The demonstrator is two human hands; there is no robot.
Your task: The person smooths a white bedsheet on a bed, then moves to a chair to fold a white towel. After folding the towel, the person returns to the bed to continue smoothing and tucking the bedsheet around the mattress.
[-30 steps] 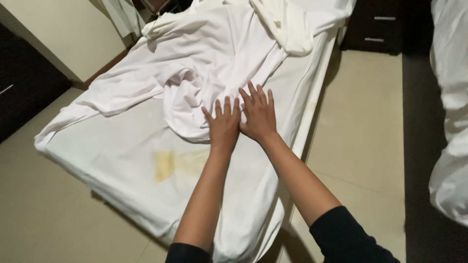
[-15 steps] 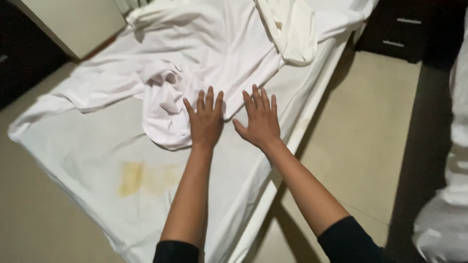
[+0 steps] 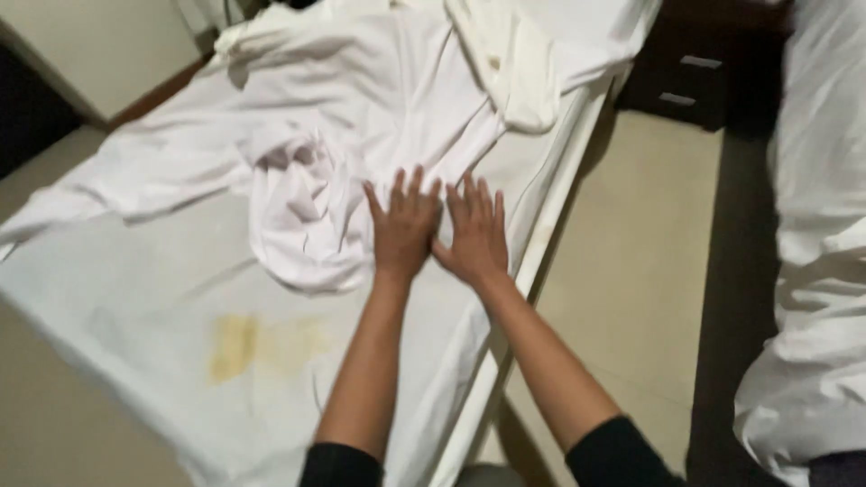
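A bed with a white fitted sheet point(image 3: 135, 307) fills the left and middle of the head view. A rumpled white sheet point(image 3: 361, 117) lies over its far half, bunched into a fold point(image 3: 298, 216) near the middle. My left hand point(image 3: 403, 225) rests flat, fingers spread, on the edge of that bunched fold. My right hand point(image 3: 475, 234) lies flat beside it on the sheet, thumbs nearly touching. Neither hand grips anything. A yellowish stain point(image 3: 248, 343) marks the fitted sheet closer to me.
A cream cloth point(image 3: 519, 72) lies crumpled at the bed's far right. Beige floor point(image 3: 640, 252) runs along the bed's right side. A dark drawer unit point(image 3: 695, 72) stands at the back. White bedding point(image 3: 816, 271) is piled at the right edge.
My two hands have come together again after being apart half a second ago. The view has shifted slightly over the bed.
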